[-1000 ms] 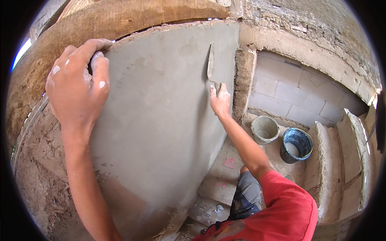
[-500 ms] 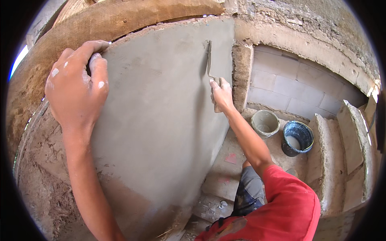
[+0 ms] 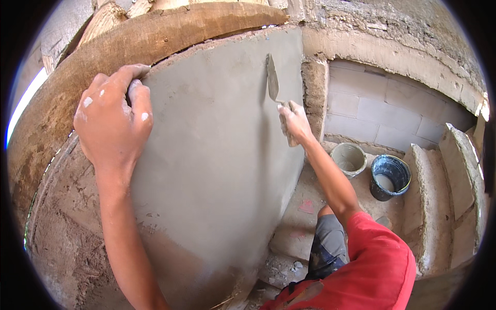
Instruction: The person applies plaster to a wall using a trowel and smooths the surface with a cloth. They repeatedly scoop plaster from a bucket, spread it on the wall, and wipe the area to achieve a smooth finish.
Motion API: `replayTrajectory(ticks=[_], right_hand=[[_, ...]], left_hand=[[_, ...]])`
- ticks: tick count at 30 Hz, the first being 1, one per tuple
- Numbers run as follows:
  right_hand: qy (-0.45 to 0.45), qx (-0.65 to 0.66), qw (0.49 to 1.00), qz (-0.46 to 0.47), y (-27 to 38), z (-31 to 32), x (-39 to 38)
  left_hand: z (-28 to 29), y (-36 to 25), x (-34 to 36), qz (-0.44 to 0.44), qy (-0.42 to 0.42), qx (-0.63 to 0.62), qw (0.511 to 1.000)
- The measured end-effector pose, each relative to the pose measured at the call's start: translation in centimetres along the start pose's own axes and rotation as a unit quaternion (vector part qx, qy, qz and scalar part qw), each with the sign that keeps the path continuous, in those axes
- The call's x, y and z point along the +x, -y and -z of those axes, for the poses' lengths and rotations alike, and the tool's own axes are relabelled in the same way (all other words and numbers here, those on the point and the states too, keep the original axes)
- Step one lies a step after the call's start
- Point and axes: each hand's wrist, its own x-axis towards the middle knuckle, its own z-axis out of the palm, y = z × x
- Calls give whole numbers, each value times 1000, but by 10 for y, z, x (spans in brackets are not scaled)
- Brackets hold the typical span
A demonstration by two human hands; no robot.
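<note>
My right hand (image 3: 297,124) is closed round the handle of a pointed plastering trowel (image 3: 272,77). Its blade points up, tip at or close to the upper right of a wall coated in smooth grey wet plaster (image 3: 206,129). A dark shadow falls on the plaster below the blade. At the upper left, my left hand (image 3: 113,111), spotted with white, curls its fingers over the wall's top edge, beside a curved wooden plank (image 3: 170,28). Some of its fingertips are hidden.
A grey-smeared bucket (image 3: 348,159) and a dark blue bucket (image 3: 390,175) with greyish contents stand on the concrete at right. Beyond rise rough concrete steps (image 3: 423,206) and a pale block wall (image 3: 382,106). Rough brown wall surface (image 3: 67,222) lies at lower left.
The trowel blade has tilted, so more of its face shows. The whole view has shifted a little, moving most things rightward. My left hand keeps its place on the edge.
</note>
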Motion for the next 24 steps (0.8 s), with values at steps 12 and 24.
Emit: replayTrajectory(ticks=[12,24], right_hand=[[29,91,993,-63,-13,18,14],[-120,-226,955,149,-23,-9,0]], left_hand=[[3,-2,1,14,27,6,1000],[6,1,-1,14,33,22,999]])
